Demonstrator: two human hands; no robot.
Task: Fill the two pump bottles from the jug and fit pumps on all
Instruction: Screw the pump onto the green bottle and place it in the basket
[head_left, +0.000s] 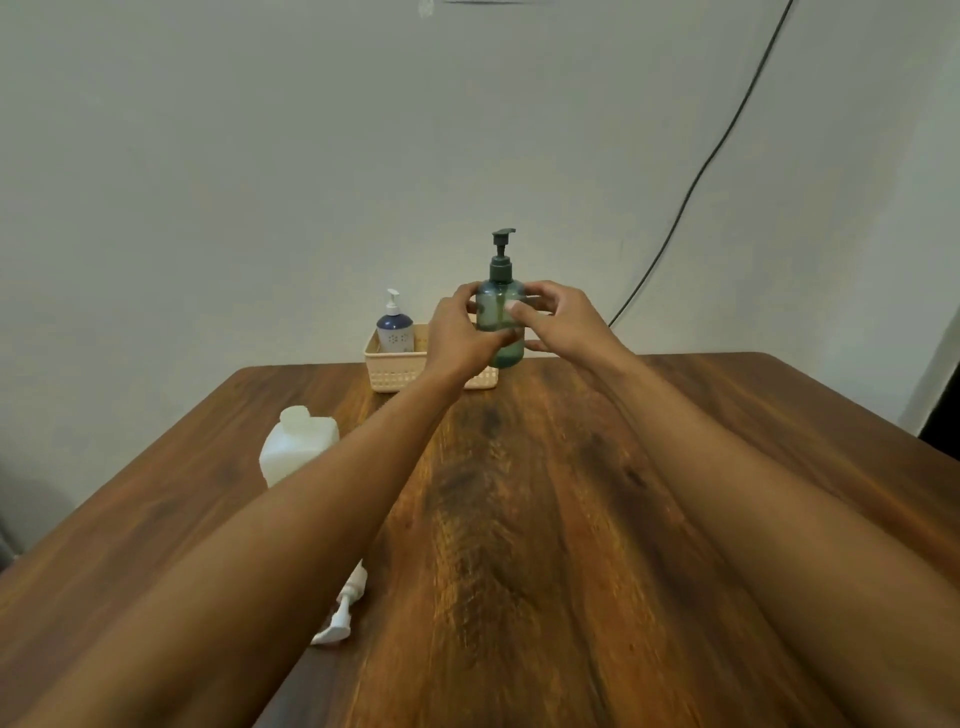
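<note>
At frame centre, left hand (457, 335) and right hand (566, 322) curl fingers (464, 294) round the upright green bottle (500, 304), seemingly just above the basket (400, 371).

A brown wooden surface (571, 519) with dark grain streaks fills the lower part of the room in front of me. Behind it stands a plain pale grey-white wall (260, 156). A thin black cable (696, 182) runs down this wall in a slant, from the upper right to the far edge of the surface. At that far edge sits a small cream plastic basket (395, 371) with lattice walls. At the right border there is a dark shape (943, 415), and at the left border a grey one (21, 509); I cannot tell what they are.
</note>
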